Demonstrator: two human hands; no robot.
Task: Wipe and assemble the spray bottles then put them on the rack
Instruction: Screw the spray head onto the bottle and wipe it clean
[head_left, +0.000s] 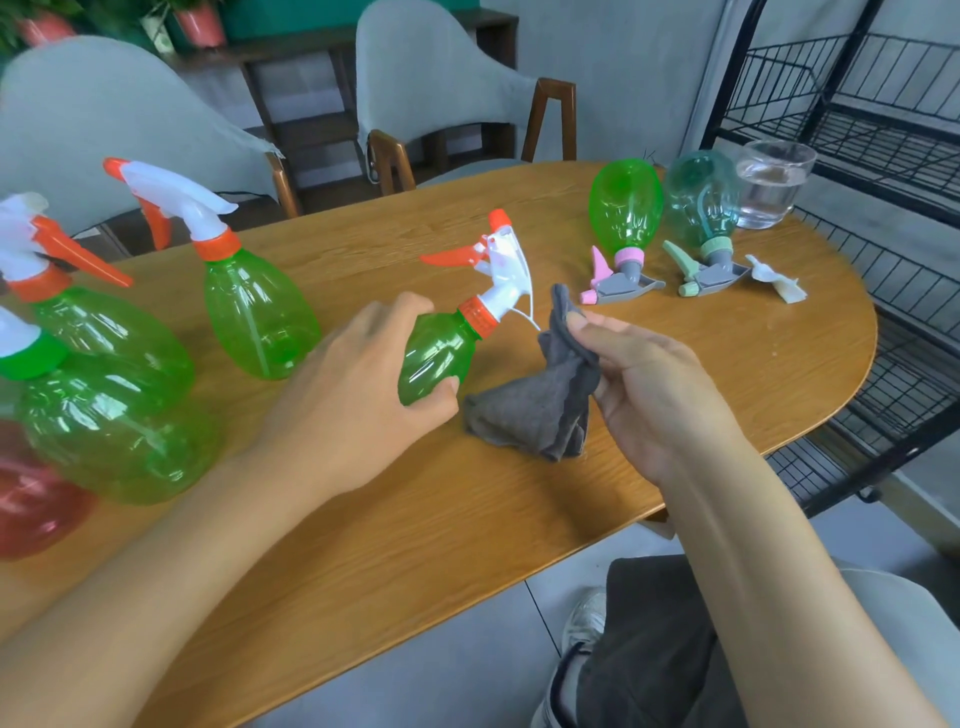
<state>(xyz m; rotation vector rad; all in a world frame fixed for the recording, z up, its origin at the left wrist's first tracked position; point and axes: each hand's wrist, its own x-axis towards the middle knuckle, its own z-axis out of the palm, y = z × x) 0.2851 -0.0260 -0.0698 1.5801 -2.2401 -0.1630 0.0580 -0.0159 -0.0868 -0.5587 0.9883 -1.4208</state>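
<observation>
My left hand (358, 384) grips a green spray bottle (439, 353) tilted to the right, with its orange-and-white trigger head (493, 265) on the neck. My right hand (649, 379) pinches a grey cloth (545, 400) by one corner; the rest of the cloth hangs onto the wooden table (467, 519) just right of the bottle. Two bottles stand upside down on their heads at the back right: a green one (626, 208) with a pink trigger and a teal one (701, 197) with a green trigger.
Several assembled green bottles (254, 317) and a red one (31, 499) crowd the table's left side. A glass of water (771, 184) stands at the back right near a white plastic piece (774, 280). A black wire rack (883, 156) stands right of the table. Chairs line the far side.
</observation>
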